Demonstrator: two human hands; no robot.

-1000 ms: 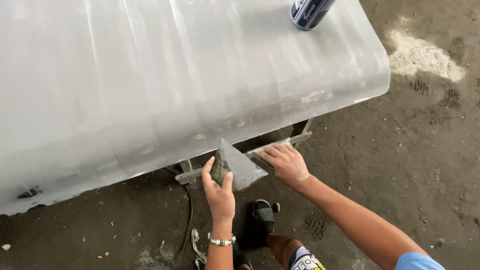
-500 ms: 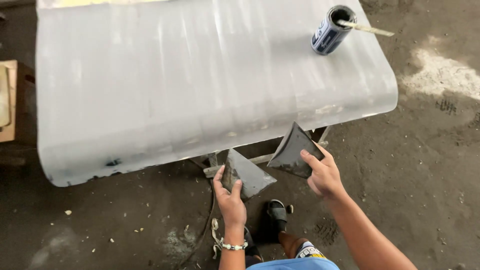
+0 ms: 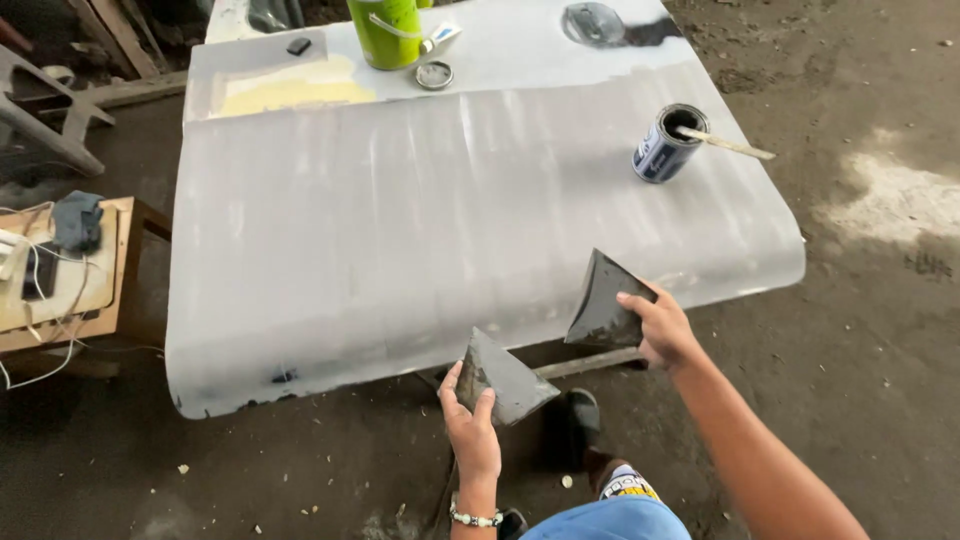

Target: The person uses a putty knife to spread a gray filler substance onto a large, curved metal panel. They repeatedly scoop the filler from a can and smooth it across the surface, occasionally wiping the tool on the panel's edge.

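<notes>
Two dark triangular spreaders are in your hands, one each. Your left hand (image 3: 473,428) grips one spreader (image 3: 503,377) by its lower corner, thumb and fingers closed on it, just below the near edge of the grey panel (image 3: 420,220). Your right hand (image 3: 660,325) is closed on the second spreader (image 3: 603,300), which stands tilted with its upper point over the panel's near right corner. The two spreaders are near each other but apart.

The panel lies flat, its surface sanded grey with pale streaks; a yellowish patch (image 3: 290,92) shows at its far left. A small blue can (image 3: 665,145) stands on the panel's right side, open, with a stick (image 3: 725,143) resting in it and pointing right. A green tub (image 3: 384,32), a small round lid (image 3: 434,74) and a tube (image 3: 441,38) sit at the far end. A wooden stool (image 3: 80,290) with cloth and cables stands to the left on the dirt floor (image 3: 860,330). A bead bracelet (image 3: 475,518) circles your left wrist.
</notes>
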